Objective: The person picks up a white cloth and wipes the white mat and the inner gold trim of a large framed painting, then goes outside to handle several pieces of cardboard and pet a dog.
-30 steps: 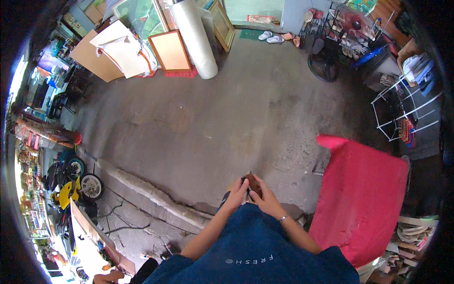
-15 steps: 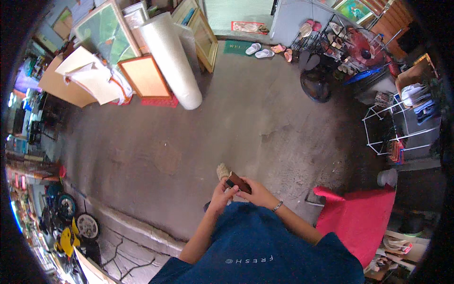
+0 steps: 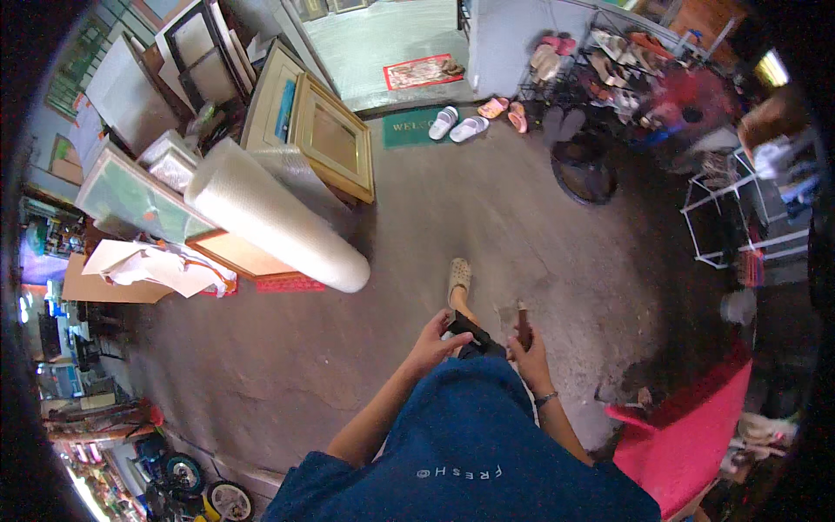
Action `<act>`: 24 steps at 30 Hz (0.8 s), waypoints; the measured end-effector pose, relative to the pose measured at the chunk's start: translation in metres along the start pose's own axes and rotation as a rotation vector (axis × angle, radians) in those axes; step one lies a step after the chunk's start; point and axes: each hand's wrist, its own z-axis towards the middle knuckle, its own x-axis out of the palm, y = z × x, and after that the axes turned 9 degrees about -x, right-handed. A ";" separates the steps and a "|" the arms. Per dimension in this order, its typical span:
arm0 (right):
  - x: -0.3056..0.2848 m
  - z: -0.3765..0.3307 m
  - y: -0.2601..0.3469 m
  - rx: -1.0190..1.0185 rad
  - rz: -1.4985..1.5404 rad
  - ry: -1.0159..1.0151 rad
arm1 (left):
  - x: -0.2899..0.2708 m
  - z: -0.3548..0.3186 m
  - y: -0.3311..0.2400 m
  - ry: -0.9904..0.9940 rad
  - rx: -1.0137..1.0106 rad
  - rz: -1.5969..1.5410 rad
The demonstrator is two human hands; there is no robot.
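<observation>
Bubble-wrap roll (image 3: 270, 230) far left on concrete floor (image 3: 261, 365). L hand (image 3: 432, 341) grip closed on black object (image 3: 467, 331), chest height, mid-frame. R hand (image 3: 527, 346) just beside, grip clasping small brown object (image 3: 524, 320). Pink chair (image 3: 696, 426) far right.

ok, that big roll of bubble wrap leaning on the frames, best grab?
Probably two hands around the bubble wrap roll at mid-length, from its open floor side at the right. It lies tilted, upper end against the green panel and gold frame, so the left is blocked.
</observation>
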 end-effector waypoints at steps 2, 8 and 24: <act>-0.002 0.080 0.005 0.062 -0.002 -0.089 | -0.022 0.051 -0.050 -0.117 -0.025 0.022; 0.010 0.309 0.128 -0.178 -0.221 -0.027 | -0.126 0.166 -0.178 -0.397 0.082 -0.127; 0.113 0.792 0.153 -0.163 -0.814 0.385 | -0.367 0.470 -0.464 -0.567 0.076 -0.464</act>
